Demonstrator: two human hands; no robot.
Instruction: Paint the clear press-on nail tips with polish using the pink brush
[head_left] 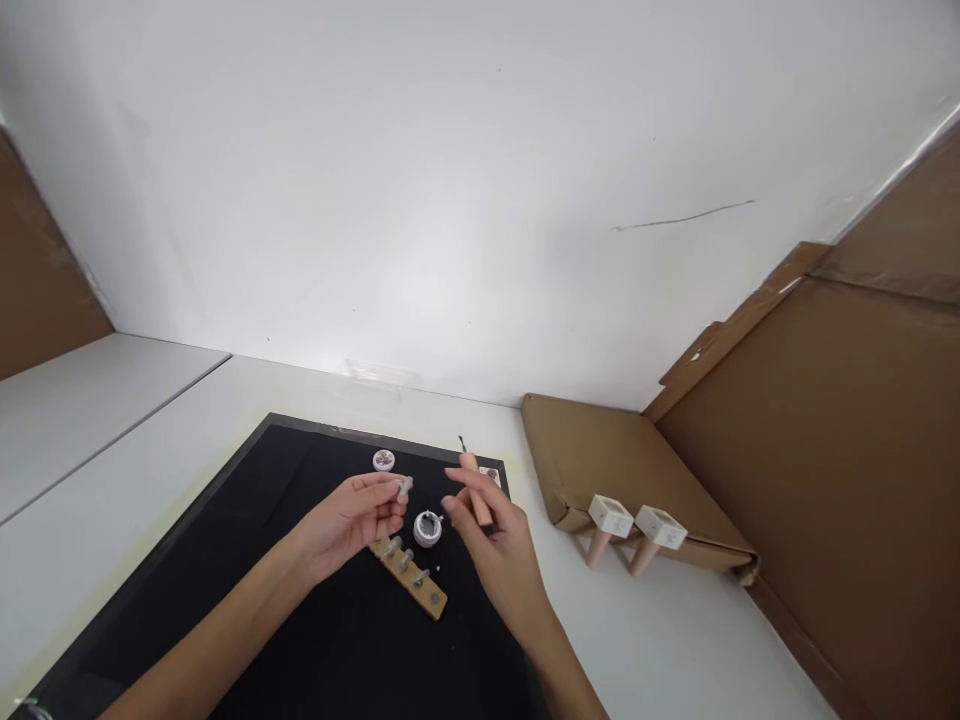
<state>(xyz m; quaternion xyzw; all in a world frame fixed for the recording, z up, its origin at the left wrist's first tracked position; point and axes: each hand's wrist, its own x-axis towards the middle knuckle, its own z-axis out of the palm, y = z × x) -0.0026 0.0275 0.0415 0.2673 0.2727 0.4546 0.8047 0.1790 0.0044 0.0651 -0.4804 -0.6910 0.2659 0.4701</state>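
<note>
My left hand [366, 508] pinches a small grey, translucent piece [405, 488] between thumb and fingertips; its exact kind is too small to tell. In my right hand [499, 545] rests a small brush [475, 490] with a pale pink handle, its dark tip pointing up and away. My right thumb and index finger are slightly apart beside the handle. Between the hands sits an open white jar [427, 529] with grey contents. Below my left hand lies a tan strip-shaped holder [429, 600] bearing several small grey pieces, partly hidden by the fingers.
A round lid with a patterned top [383, 460] lies behind my left hand on the black mat [322, 640]. Two white square-ended bottles [611, 516] with pink caps are at right, by a flat cardboard box [600, 450]. A white wall [420, 200] stands behind, cardboard panels [862, 420] at the sides.
</note>
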